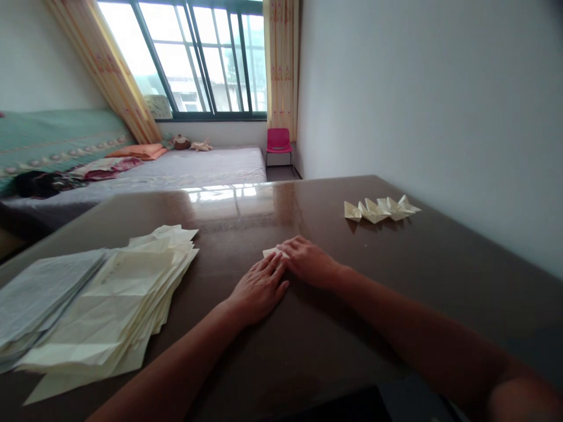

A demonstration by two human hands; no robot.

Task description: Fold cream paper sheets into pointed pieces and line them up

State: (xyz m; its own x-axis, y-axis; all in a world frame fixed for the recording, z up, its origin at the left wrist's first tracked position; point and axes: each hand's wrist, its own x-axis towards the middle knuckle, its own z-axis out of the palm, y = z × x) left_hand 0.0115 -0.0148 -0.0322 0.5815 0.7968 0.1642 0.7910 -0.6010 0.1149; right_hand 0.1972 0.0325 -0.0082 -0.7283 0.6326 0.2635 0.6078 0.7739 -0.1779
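Note:
A small piece of folded cream paper lies flat on the brown table, mostly covered by my fingers. My left hand rests palm down with its fingers stretched out, the fingertips touching the near edge of the paper. Over the paper's right part, my right hand is bent with its fingers close together, pressing it against the tabletop. The underside of the right fingers is hidden. To the right stands a row of several folded paper boats. On the left lies a spread stack of creased cream sheets.
Greyish sheets lie beside the cream stack at the left. The glossy brown table runs along a white wall on the right. Beyond it are a bed, a pink chair and a window. A dark object sits at the near edge.

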